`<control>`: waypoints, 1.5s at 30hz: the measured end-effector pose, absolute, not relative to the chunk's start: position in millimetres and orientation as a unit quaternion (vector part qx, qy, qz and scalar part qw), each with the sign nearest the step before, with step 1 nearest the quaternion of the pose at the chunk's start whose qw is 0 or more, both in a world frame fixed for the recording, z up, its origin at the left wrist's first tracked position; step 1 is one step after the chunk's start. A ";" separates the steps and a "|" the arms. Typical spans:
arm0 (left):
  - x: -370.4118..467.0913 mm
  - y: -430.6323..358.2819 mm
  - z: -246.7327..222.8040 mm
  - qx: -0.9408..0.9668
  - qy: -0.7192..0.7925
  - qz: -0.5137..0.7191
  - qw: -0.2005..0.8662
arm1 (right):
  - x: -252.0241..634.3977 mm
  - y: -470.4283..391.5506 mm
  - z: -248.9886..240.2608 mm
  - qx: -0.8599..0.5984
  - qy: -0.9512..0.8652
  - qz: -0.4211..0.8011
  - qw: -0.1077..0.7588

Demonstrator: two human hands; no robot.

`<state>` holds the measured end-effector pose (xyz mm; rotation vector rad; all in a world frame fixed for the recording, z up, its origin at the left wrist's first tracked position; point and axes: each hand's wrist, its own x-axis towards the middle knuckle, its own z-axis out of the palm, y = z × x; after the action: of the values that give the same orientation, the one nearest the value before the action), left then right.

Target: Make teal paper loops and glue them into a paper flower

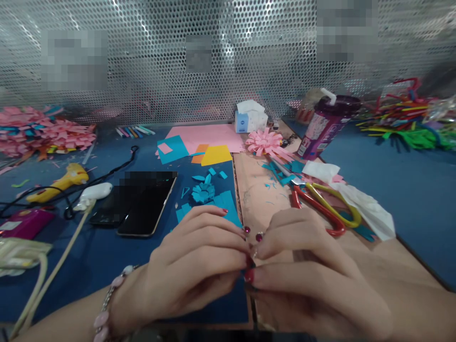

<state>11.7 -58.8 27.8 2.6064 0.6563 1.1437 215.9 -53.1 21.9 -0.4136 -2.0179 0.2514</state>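
On the table (402, 190), the right hand (342, 280) and left hand (185, 261) meet at the near middle, fingers bent, tips together; whether they grip something small, I cannot tell. Scissors (318, 205) lie farther, to the right. Just beyond the left hand is blue paper (228, 206), with a blue paper flower (203, 191) beside it.

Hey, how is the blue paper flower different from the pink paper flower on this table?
The blue flower looks smaller; the pink flower looks bigger even though it lies farther away. The blue flower has short, broad petals, while the pink flower has many narrow strips. The blue flower lies just beyond the left hand; the pink flower lies beside the tissue box. Both look like layered paper.
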 end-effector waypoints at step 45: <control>1.2 -56.5 20.3 0.903 0.233 0.358 -0.049 | 217.2 -32.4 19.5 -0.204 -0.854 0.025 0.478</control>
<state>1.2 -56.5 20.3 2.9285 0.7554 1.1612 217.2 -32.4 19.5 -0.4975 -2.0862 0.0618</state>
